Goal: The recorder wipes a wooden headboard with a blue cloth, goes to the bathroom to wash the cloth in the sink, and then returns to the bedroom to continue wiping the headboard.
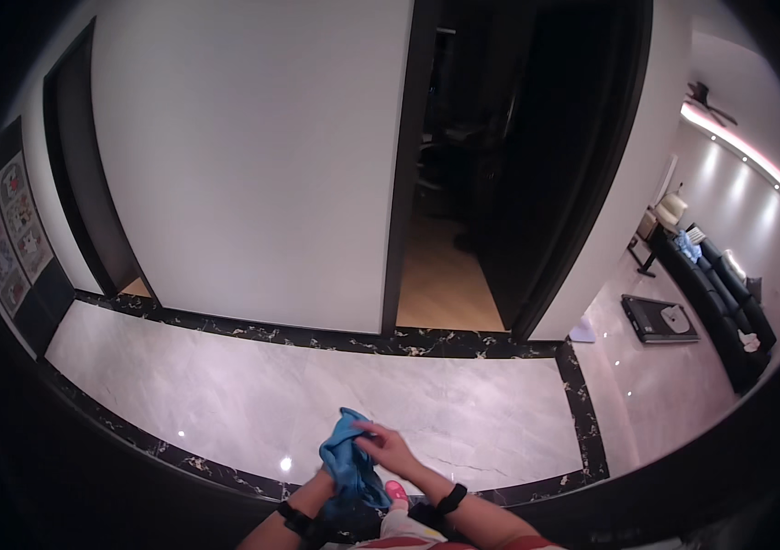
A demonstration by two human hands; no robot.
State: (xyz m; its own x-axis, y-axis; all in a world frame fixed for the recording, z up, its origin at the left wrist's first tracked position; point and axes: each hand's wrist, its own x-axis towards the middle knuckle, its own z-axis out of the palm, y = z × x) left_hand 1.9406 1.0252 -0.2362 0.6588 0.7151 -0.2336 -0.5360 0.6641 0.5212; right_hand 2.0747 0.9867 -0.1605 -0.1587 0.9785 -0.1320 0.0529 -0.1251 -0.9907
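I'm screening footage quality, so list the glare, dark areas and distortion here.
Head view: small glare spots on the pale floor, near-black murk inside the wide doorway; head view: fisheye bowing of the black floor border, dark rim all round; head view: blue cloth distinct, finer folds soft.
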